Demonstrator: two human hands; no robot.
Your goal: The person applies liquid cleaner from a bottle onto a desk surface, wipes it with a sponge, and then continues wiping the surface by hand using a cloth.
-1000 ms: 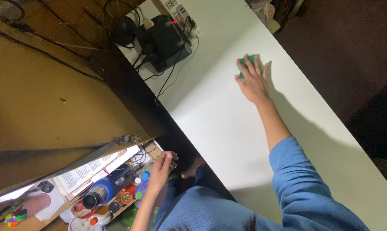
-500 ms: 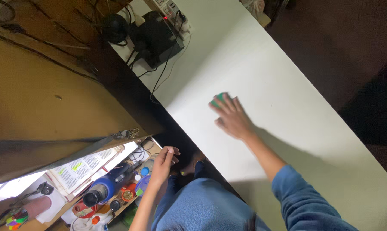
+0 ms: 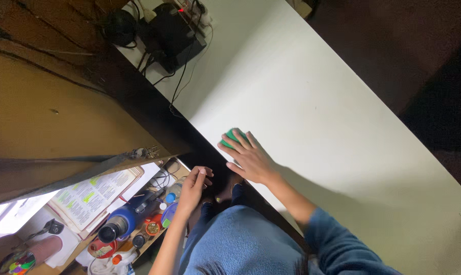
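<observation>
The right hand [image 3: 252, 160] lies flat, fingers spread, on a green sponge [image 3: 231, 137] near the edge of the white surface [image 3: 342, 127]; its grip is open, pressing down on the sponge rather than closing round it, and only the sponge's far end shows past the fingertips. The left hand [image 3: 193, 188] hangs below the surface's edge, fingers loosely curled, holding nothing that can be seen, just above a cluttered lower shelf [image 3: 138, 239]. On that shelf lie an open booklet [image 3: 90, 196] with highlighted text, a blue heat gun [image 3: 126, 219], a small blue-capped bottle [image 3: 170, 197] and several red and orange bits too small to tell apart. At the far end of the surface sits a black device [image 3: 177, 33] with cables [image 3: 182, 84] trailing toward the edge, well apart from the sponge. The person's blue sleeve [image 3: 342, 244] and blue-clad lap [image 3: 240, 244] fill the lower part of the view.
</observation>
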